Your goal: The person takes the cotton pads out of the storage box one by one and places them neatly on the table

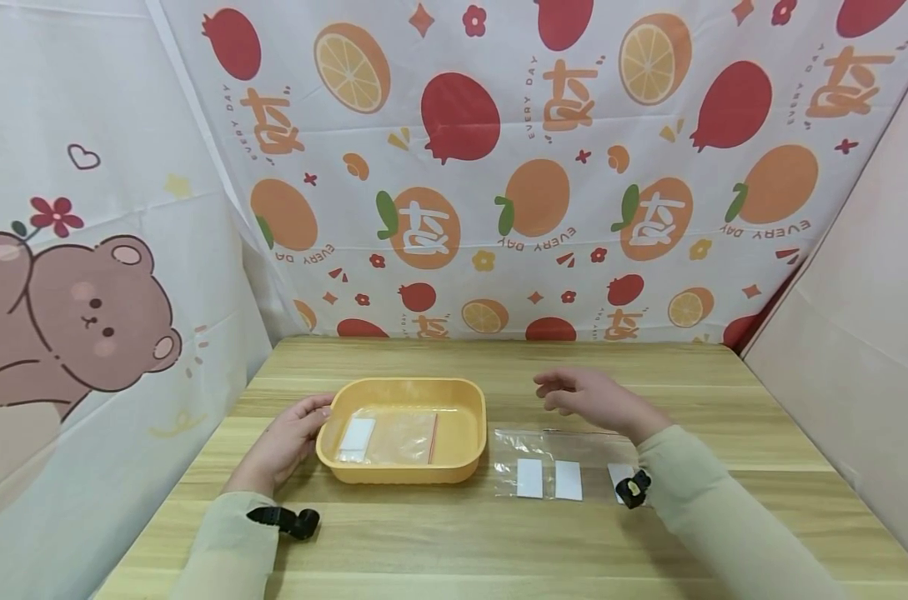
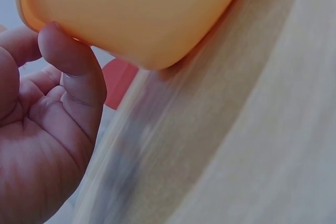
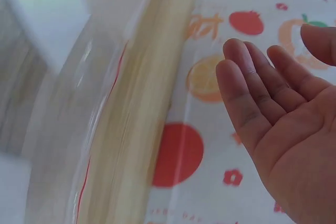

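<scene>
A: Where's the tray?
B: Yellow tray (image 1: 403,475), on the table (image 1: 423,546), left of centre. Inside, flat: a clear bag (image 1: 403,435) with a red line along its right end and a white card (image 1: 358,435) towards its left.
A: Left hand?
B: Left hand (image 1: 292,432) at the tray's left end. Fingers bent, thumb and fingertips lightly pinching the rim. I read that as steadying.
A: How to do that well?
B: Light grip, I'd say; a hard pull could tip or slide the tray. Better to leave the mouth clear, as those fingers do.
A: Right hand?
B: Right hand (image 1: 592,398), over the table beyond the other bags. Fingers loosely spread and slightly bent, thumb apart, nothing held. The right wrist view shows the bare palm.
A: Those bags?
B: Clear bags (image 1: 506,457) lie flat just right of the tray. Three white cards (image 1: 568,481) show there, the rightmost partly behind the wrist camera (image 1: 632,490). Can't tell how many bags; the edges blur together.
A: Handling?
B: Thin, slick film, probably. Best to part one edge with a fingertip, pinch it singly, and hold it level so the card doesn't slide.
A: Beyond?
B: Fruit-print cloth (image 1: 461,117) behind the table.
</scene>
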`<state>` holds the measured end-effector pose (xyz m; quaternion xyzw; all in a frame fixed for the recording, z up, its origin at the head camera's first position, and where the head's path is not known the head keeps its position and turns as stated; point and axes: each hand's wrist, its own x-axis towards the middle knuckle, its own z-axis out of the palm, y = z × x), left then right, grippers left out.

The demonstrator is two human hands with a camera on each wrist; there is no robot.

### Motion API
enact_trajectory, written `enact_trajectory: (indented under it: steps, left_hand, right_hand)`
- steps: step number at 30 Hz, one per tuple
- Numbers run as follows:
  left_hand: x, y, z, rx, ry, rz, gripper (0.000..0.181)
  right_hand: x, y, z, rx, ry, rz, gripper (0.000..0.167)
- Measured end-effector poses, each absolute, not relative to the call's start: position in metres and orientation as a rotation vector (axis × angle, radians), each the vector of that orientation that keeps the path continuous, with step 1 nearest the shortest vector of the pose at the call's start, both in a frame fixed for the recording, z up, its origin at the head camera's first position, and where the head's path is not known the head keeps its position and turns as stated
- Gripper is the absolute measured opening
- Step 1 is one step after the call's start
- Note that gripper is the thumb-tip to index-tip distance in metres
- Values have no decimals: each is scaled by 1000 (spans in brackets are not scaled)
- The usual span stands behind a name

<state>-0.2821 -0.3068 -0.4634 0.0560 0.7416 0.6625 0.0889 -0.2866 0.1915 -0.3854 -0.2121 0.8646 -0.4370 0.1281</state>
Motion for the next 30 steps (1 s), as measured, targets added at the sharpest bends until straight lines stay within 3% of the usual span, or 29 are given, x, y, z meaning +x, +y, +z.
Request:
enact_trajectory:
  steps: [11,18,30]
  left_hand:
    - [-283,-309,-462,124,2215,1966,54]
    - [-282,-305,-462,148,2189,1984,53]
    - [-283,-308,-463,130,2211,1965,52]
  right_hand:
    - [-283,125,-372,-567,2026,-1674,47]
    - [-280,81,-383,-542,1915,-1675,49]
    - [-282,34,-401,-264,1872,-1771,59]
